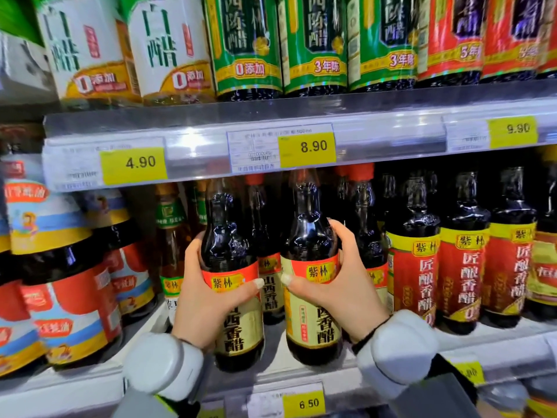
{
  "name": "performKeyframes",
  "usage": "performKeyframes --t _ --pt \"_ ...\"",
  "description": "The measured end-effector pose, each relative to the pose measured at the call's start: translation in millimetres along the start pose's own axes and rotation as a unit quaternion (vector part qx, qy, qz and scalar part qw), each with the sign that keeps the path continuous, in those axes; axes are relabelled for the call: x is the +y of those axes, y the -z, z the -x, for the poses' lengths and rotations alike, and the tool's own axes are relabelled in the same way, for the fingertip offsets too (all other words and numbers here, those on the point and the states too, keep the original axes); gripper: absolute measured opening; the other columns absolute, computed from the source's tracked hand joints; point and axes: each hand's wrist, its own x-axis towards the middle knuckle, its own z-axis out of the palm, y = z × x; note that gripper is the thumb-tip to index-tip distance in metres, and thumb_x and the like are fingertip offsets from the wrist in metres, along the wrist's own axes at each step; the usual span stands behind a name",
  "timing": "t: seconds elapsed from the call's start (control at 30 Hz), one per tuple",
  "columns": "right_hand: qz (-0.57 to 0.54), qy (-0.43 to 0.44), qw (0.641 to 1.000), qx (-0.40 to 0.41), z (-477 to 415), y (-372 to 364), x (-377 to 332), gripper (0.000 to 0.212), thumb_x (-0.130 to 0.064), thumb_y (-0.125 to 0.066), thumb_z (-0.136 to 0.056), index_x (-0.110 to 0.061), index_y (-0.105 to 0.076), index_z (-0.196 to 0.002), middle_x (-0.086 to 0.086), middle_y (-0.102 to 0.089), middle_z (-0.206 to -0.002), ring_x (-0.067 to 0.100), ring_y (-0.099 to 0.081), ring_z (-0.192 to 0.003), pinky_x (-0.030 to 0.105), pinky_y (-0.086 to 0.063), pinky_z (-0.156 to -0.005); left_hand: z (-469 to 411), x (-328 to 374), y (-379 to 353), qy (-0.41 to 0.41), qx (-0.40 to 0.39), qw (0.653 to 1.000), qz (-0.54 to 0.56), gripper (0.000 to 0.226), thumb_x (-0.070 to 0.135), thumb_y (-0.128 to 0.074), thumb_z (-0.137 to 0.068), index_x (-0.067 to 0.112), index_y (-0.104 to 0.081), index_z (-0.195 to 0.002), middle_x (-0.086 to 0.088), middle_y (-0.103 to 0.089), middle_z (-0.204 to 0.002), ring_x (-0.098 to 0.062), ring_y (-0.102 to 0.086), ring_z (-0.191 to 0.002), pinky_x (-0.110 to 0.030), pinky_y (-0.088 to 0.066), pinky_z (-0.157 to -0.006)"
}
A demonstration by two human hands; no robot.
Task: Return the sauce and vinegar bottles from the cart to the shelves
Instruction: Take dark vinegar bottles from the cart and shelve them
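Shelving was the step in hand, as I judged it: each hand held one dark vinegar bottle at the front lip of the middle shelf (277, 342). The left hand (208, 300) was wrapped around the left vinegar bottle (229, 236) at its red label band, thumb across the front. The right hand (337, 294) gripped the right vinegar bottle (310, 236) the same way, just to the 3 o'clock side of the first. Both bottles stood upright, with a narrow gap between them. Whether their bases sat on the shelf or hovered just above it could not be told. At 12 o'clock behind the gap stood a matching bottle (271, 285) with the same label, which suggested this was the right slot. An amber bottle (171, 236) stood at 9 o'clock of the left hand, and red-labelled bottles (413, 276) crowded in at 3 o'clock of the right hand. The cart was out of view. The next move probably called for sliding both bottles back toward 12 o'clock until they met the row, labels forward, then uncurling the fingers without knocking the neighbours.
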Motion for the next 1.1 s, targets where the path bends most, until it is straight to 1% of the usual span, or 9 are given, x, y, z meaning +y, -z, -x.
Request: performKeyframes --t 0.07,0.13,0.23,0.37,0.5,0.7,0.8,0.93,1.1 --pt "0.003 0.007 1.000 0.012 0 -3 3 0.083 -0.037 -0.083 -0.051 -0.063 -0.028 -0.107 -0.026 -0.054 -0.113 0.004 -0.057 -0.108 0.040 -0.047 -0.098 0 -2 -1 -0.013 -0.001 1.000 0.001 0.088 0.019 -0.090 -0.045 0.047 -0.035 -0.108 0.015 -0.055 -0.109 -0.008 -0.057 -0.102 -0.038 -0.049 -0.090" --pt "0.011 0.008 1.000 0.023 0 -6 5 0.085 -0.040 -0.082 -0.049 -0.065 -0.025 -0.107 -0.029 -0.053 -0.111 0.003 -0.056 -0.108 0.040 -0.047 -0.097 1 -4 -3 -0.025 -0.004 1.000 0.003 0.089 0.030 -0.089 -0.039 0.048 -0.036 -0.107 0.017 -0.054 -0.109 -0.006 -0.056 -0.103 -0.035 -0.048 -0.089" --pt "0.013 0.014 0.999 0.042 1 -9 10 0.085 -0.033 -0.082 -0.053 -0.065 -0.025 -0.107 -0.035 -0.050 -0.105 -0.003 -0.054 -0.105 0.036 -0.046 -0.096 1 -10 -4 -0.034 0.001 0.999 0.004 0.089 0.041 -0.076 -0.031 0.053 -0.034 -0.109 0.019 -0.052 -0.112 -0.002 -0.055 -0.107 -0.031 -0.046 -0.090" --pt "0.022 0.015 0.998 0.052 3 -11 17 0.086 -0.031 -0.082 -0.055 -0.066 -0.024 -0.108 -0.038 -0.044 -0.109 -0.007 -0.049 -0.107 0.028 -0.043 -0.094 5 -18 -7 -0.037 0.005 0.999 0.007 0.092 0.036 -0.080 -0.033 0.056 -0.032 -0.109 0.022 -0.051 -0.114 0.014 -0.053 -0.103 -0.025 -0.045 -0.090" --pt "0.030 0.011 0.998 0.050 4 -14 24 0.090 -0.031 -0.083 -0.054 -0.068 -0.021 -0.108 -0.037 -0.044 -0.112 -0.005 -0.049 -0.110 0.027 -0.043 -0.096 8 -26 -8 -0.037 0.007 0.999 0.007 0.092 0.040 -0.077 -0.033 0.054 -0.032 -0.112 0.023 -0.049 -0.116 0.017 -0.051 -0.103 -0.016 -0.042 -0.088" --pt "0.036 0.007 0.998 0.050 6 -18 31 0.090 -0.026 -0.084 -0.057 -0.065 -0.023 -0.110 -0.031 -0.043 -0.119 -0.001 -0.047 -0.114 0.025 -0.040 -0.097 12 -32 -9 -0.032 0.007 0.999 -0.005 0.093 0.019 -0.083 -0.042 0.055 -0.031 -0.109 0.025 -0.046 -0.115 0.023 -0.048 -0.100 -0.011 -0.040 -0.086" --pt "0.036 0.001 0.998 0.050 6 -19 34 0.087 -0.022 -0.084 -0.057 -0.061 -0.026 -0.111 -0.029 -0.042 -0.121 0.002 -0.046 -0.117 0.024 -0.038 -0.098 13 -34 -9 -0.023 0.008 1.000 0.000 0.095 0.012 -0.089 -0.046 0.054 -0.031 -0.108 0.024 -0.046 -0.116 0.016 -0.050 -0.104 -0.022 -0.042 -0.092" --pt "0.033 -0.001 0.998 0.045 5 -19 35 0.087 -0.021 -0.083 -0.058 -0.059 -0.027 -0.111 -0.028 -0.042 -0.124 0.001 -0.044 -0.119 0.026 -0.038 -0.102 13 -33 -10 -0.013 0.005 1.000 -0.017 0.089 0.045 -0.077 -0.033 0.063 -0.030 -0.105 0.012 -0.047 -0.124 -0.010 -0.049 -0.118 -0.035 -0.043 -0.099" --pt "0.030 -0.003 0.999 0.042 4 -19 37 0.088 -0.023 -0.083 -0.058 -0.060 -0.025 -0.112 -0.029 -0.039 -0.126 -0.004 -0.042 -0.118 0.020 -0.037 -0.099 12 -33 -12 -0.017 0.001 1.000 -0.023 0.089 0.042 -0.078 -0.034 0.064 -0.030 -0.106 0.008 -0.048 -0.126 -0.012 -0.049 -0.119 -0.038 -0.043 -0.100"
